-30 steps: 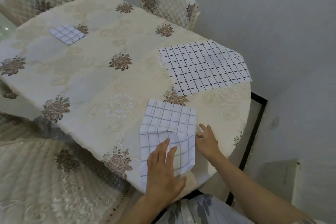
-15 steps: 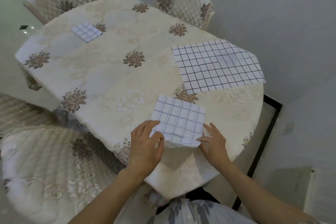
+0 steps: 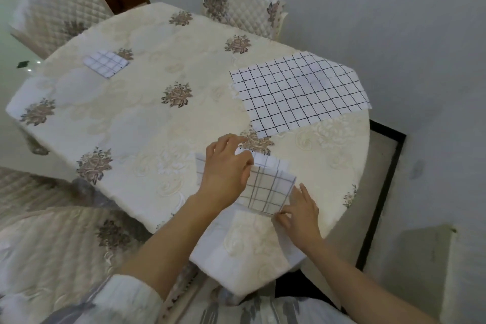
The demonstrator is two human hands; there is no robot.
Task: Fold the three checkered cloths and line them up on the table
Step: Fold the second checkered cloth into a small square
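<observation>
Head view: the near cloth [image 3: 267, 187] lies at the table's [image 3: 147, 123] near edge, half-folded, its raised flap slanting down to the right. The left hand [image 3: 226, 173] pinches that flap under its thumb; the right hand [image 3: 299, 214] presses the lower corner with fingers spread flat. Beyond lie the unfolded cloth [image 3: 299, 92] – long axis left to right – and, far left, the small folded cloth [image 3: 105, 63].

Left hand [image 3: 226, 173] pinches a flap of the half-folded white checkered cloth [image 3: 268, 189] at the near edge of the cream floral table [image 3: 157, 123], right hand [image 3: 299, 212] pressing its near corner. Unfolded checkered cloth [image 3: 299, 95] lies by the right edge, small folded checkered cloth [image 3: 105, 63] at the far-left.
</observation>
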